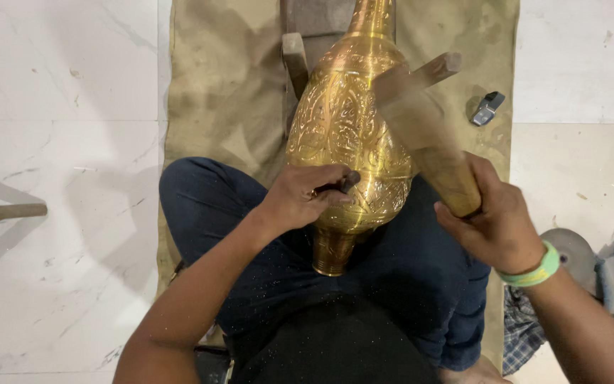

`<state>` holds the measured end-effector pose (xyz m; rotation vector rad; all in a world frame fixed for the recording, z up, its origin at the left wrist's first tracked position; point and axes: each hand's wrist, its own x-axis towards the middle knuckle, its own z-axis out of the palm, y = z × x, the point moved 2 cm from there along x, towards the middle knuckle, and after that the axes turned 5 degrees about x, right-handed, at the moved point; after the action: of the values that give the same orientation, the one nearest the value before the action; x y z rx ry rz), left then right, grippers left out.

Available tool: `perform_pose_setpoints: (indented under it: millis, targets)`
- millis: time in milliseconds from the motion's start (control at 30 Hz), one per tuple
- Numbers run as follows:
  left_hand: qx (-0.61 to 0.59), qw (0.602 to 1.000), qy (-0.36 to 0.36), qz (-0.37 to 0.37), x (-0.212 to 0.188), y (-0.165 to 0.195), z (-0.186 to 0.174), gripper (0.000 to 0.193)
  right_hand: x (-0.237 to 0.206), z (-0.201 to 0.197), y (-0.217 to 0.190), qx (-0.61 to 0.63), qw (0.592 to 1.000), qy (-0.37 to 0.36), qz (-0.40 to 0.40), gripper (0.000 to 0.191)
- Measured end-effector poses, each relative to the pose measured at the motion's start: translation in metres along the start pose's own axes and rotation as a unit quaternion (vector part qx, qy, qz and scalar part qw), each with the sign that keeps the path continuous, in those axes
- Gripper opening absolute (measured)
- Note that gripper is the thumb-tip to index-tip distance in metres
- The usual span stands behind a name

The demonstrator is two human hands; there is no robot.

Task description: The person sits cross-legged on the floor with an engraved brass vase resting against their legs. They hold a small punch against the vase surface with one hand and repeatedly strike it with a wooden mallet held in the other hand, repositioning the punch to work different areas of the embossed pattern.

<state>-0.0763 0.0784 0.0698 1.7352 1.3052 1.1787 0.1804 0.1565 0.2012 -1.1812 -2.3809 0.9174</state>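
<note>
A large engraved brass vase [342, 121] lies lengthwise across my lap, its neck pointing away and its foot toward me. It rests on a wooden support [295, 60]. My left hand [303, 195] presses a small dark chisel [346, 183] against the vase's belly. My right hand [495, 220], with a green band at the wrist, grips a thick wooden mallet [428, 135] raised over the vase; the mallet is motion-blurred.
I sit on a tan cloth [229, 92] spread over a white marble floor [58, 142]. A small metal tool [487, 108] lies on the cloth at the right. A wooden stick [5, 212] lies at the left edge. Grey fabric and a round object [577, 249] sit at the right.
</note>
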Motion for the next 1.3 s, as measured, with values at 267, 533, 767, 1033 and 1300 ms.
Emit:
perform_pose_setpoints:
  millis: [267,533,767,1033,1300]
  targets:
    - [0.006,0.988,-0.107,0.108,0.012,-0.011,-0.012,0.036,-0.047,0.025,0.029,-0.153,0.987,0.027,0.032,0.066]
    - [0.005,0.995,0.066,0.07,-0.014,0.002,-0.001,0.037,-0.038,0.002,0.024,-0.182,0.982,-0.035,0.037,0.081]
    - [-0.076,0.963,0.247,-0.07,-0.041,-0.01,0.025,0.023,-0.027,-0.013,0.004,-0.286,0.955,-0.064,0.037,0.076]
    - [-0.126,0.934,0.317,-0.108,-0.044,0.009,0.055,0.026,-0.06,0.068,0.066,0.155,0.975,0.136,0.079,0.034]
    - [-0.062,0.937,0.337,-0.072,-0.036,0.025,0.066,0.037,-0.026,0.039,0.044,-0.065,0.992,0.101,-0.039,0.059]
